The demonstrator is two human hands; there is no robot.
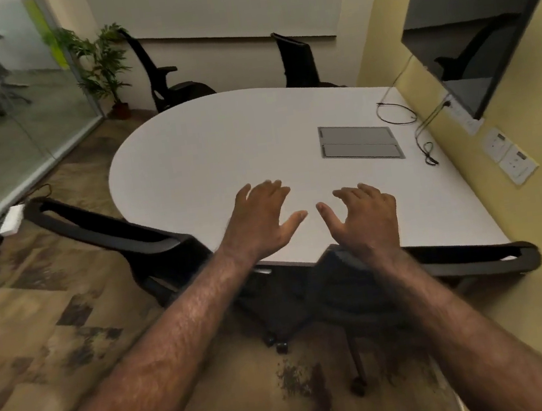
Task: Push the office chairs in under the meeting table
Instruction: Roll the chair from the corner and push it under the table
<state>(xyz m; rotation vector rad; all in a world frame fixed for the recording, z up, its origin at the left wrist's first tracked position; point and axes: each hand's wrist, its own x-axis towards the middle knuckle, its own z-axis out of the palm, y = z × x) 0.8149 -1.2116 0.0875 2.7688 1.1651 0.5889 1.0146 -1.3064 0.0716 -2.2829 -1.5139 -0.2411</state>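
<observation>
Four black office chairs (174, 80) ring the white bench (221, 149); left hand (261, 220) and right hand (364, 220) hover empty, fingers spread, above its near edge.

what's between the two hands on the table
Nothing: only bare white tabletop shows between the left hand and right hand in the head view.

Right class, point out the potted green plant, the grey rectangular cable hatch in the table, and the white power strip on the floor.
potted green plant (101, 60): head view, leaves.
grey rectangular cable hatch (359, 142): head view, lid centre.
white power strip (13, 219): head view, casing.
</observation>
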